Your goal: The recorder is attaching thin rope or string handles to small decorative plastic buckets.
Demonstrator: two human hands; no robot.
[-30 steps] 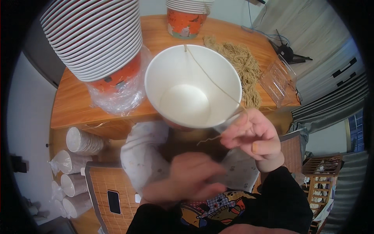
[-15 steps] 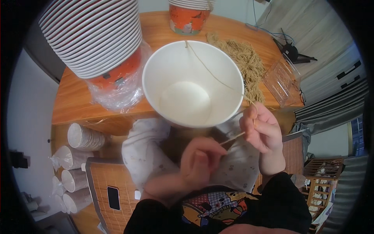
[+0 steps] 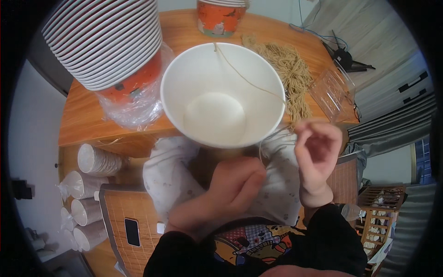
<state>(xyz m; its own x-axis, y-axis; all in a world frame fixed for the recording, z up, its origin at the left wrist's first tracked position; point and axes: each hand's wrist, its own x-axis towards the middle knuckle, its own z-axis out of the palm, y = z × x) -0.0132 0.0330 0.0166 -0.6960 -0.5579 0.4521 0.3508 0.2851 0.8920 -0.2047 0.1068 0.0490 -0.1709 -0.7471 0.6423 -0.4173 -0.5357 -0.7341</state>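
Note:
A large white paper bucket (image 3: 198, 74) leans at the table's near edge, its open mouth facing me. A tan cord (image 3: 244, 78) is fastened at its far rim, crosses the inside and reaches the right rim. Outside that rim the cord runs near my right hand (image 3: 320, 150), whose thumb and forefinger are pinched at the cord, the other fingers curled. Lower down, in front of the bucket, my left hand (image 3: 237, 182) is closed like a fist. A thin loop of cord comes down to its fingertips; what lies inside the fingers is hidden.
Nested buckets (image 3: 106, 41) in clear plastic stand at the left, another orange stack (image 3: 220, 18) at the back. A heap of tan cords (image 3: 290, 69) lies right of the bucket, beside a clear plastic box (image 3: 330, 94). Wrapped white stacks (image 3: 87, 210) and a phone (image 3: 132, 231) are lower left.
My right hand has turned, its thumb and forefinger now forming a ring. The left hand has closed into a fist, and the cord between the hands has gone from straight to slack.

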